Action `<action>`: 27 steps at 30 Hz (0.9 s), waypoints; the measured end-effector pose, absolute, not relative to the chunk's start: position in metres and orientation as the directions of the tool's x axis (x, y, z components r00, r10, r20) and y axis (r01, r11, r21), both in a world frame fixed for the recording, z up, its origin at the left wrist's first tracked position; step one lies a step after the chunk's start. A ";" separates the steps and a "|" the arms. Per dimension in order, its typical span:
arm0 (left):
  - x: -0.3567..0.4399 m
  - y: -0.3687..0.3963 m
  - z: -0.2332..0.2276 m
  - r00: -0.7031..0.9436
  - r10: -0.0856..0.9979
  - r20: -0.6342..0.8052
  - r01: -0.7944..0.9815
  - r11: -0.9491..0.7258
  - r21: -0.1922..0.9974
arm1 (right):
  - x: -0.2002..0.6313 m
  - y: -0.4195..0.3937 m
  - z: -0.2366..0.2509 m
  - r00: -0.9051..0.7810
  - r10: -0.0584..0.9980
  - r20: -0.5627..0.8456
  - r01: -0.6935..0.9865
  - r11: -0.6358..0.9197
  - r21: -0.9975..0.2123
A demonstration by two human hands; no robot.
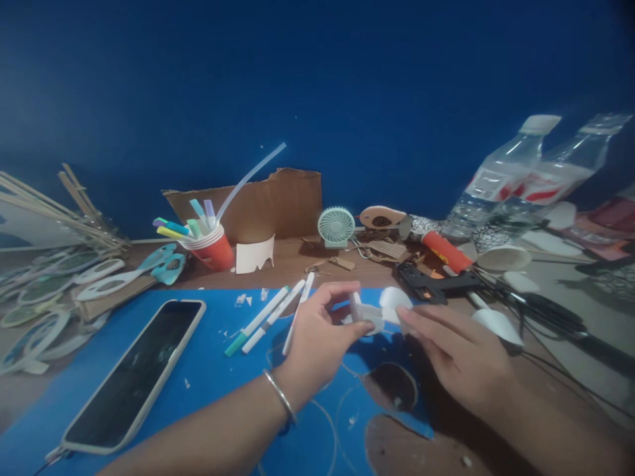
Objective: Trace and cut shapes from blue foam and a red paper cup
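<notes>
The left hand (317, 330) is pinching a small white paper piece (370, 314) between thumb and fingertips, holding it just above the blue sheet (208, 357) on the bench (292, 261). The right hand (456, 354) is touching the same piece from the other side with loosely extended fingers, gripping nothing of its own. Three pens (272, 317) are lying just left of the left hand, a phone (136, 373) farther left. A black glue gun (436, 284) is sitting just beyond the right hand.
</notes>
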State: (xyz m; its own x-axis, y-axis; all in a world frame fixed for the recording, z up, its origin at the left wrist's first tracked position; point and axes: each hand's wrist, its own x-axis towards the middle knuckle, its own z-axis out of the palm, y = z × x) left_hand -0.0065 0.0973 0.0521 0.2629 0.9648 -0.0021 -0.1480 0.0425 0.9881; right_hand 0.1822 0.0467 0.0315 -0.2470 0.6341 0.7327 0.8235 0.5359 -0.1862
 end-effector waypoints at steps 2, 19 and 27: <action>-0.007 0.098 0.052 0.268 0.964 -0.001 -0.142 0.040 0.989 | 0.183 0.047 0.030 -0.291 0.625 0.725 0.811 0.563 -0.159; -0.008 0.098 0.051 0.283 0.959 0.021 -0.109 0.010 0.994 | 0.184 0.048 0.028 -0.337 0.598 0.727 0.826 0.558 -0.076; -0.009 0.098 0.050 0.268 0.963 0.028 -0.096 -0.003 0.995 | 0.184 0.047 0.030 -0.335 0.590 0.734 0.824 0.562 -0.076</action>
